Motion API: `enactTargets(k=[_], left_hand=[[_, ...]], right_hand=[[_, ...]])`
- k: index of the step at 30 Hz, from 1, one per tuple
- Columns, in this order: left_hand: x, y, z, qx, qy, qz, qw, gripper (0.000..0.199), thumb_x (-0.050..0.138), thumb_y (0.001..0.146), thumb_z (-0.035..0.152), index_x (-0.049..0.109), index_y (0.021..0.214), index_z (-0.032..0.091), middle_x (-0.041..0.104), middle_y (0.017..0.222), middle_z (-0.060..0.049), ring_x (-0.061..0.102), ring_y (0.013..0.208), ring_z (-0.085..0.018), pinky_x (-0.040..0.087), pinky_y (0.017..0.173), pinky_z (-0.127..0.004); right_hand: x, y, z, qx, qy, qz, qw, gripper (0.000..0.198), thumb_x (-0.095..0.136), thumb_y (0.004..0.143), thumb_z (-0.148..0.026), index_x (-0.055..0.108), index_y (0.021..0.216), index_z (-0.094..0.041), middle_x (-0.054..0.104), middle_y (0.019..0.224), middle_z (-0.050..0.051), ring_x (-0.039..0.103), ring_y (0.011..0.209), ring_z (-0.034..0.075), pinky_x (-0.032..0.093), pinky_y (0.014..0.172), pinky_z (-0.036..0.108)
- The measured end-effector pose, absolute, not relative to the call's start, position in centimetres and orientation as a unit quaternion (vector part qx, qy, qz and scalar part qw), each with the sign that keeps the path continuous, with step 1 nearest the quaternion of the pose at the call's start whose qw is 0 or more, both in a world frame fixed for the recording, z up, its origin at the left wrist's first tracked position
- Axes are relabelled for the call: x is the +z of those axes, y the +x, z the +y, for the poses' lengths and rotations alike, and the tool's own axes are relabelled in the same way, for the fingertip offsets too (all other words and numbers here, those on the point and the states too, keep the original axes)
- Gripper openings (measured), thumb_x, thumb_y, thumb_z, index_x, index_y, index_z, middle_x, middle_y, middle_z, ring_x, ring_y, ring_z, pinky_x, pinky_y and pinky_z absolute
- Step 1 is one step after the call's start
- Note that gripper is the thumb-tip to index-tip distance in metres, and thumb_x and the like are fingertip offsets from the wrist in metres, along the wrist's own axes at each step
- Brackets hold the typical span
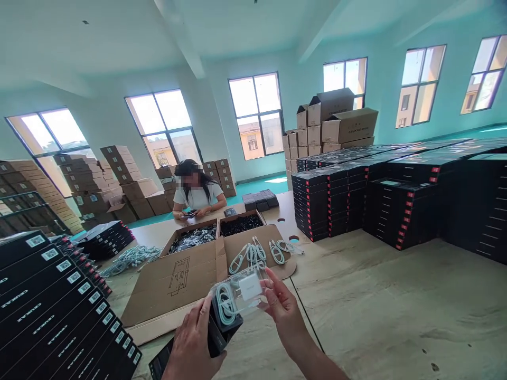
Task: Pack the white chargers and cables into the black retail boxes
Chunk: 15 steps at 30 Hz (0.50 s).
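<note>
My left hand [190,338] is wrapped round a small black box [215,338], tilted above the table. At its open end sits a coiled white cable [225,304]. My right hand [282,306] pinches the right end of a clear plastic tray [241,304], which holds a white charger plug [250,286]. The tray's left part meets the box; how far it reaches inside is hidden. Just beyond my hands, several coiled white cables [253,253] lie on a flattened cardboard flap [182,282]. A dark flat object [160,361] shows beneath my left wrist.
Tall stacks of black boxes stand at left [51,311] and right [396,211]. Two cartons of small parts, one with grey pieces [194,238], one with black pieces [241,225], sit ahead. A co-worker [200,198] sits across the table [356,295]. More white cables [132,258] lie left.
</note>
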State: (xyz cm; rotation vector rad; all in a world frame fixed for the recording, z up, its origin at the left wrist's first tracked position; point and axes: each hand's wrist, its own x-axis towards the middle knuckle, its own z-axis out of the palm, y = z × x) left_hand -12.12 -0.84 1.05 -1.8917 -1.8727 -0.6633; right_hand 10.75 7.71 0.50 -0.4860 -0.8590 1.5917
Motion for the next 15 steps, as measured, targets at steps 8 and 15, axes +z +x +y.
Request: enactTargets(k=[8, 15], left_hand=[[2.2, -11.2, -1.0, -0.248, -0.721, -0.638, 0.107, 0.107, 0.071, 0.058, 0.014, 0.032, 0.156, 0.028, 0.057, 0.149, -0.013, 0.054, 0.136, -0.039, 0.049, 0.109, -0.053], [3.0, -8.2, -1.4, -0.415, -0.666, -0.62, 0.007, 0.107, 0.073, 0.054, 0.01, 0.036, 0.153, 0.027, 0.057, 0.148, -0.013, 0.058, 0.133, -0.036, 0.052, 0.107, -0.049]], right_hand=[[1.5, 12.2, 7.6, 0.678, -0.236, -0.455, 0.526, 0.073, 0.083, 0.069, -0.068, 0.07, 0.131, -0.031, 0.067, 0.102, 0.004, 0.065, 0.087, 0.019, 0.06, 0.072, 0.034], [6.0, 13.9, 7.9, 0.724, -0.193, -0.497, 0.437, 0.069, 0.079, 0.076, -0.064, 0.068, 0.131, -0.023, 0.072, 0.098, 0.006, 0.067, 0.089, 0.019, 0.058, 0.074, 0.029]])
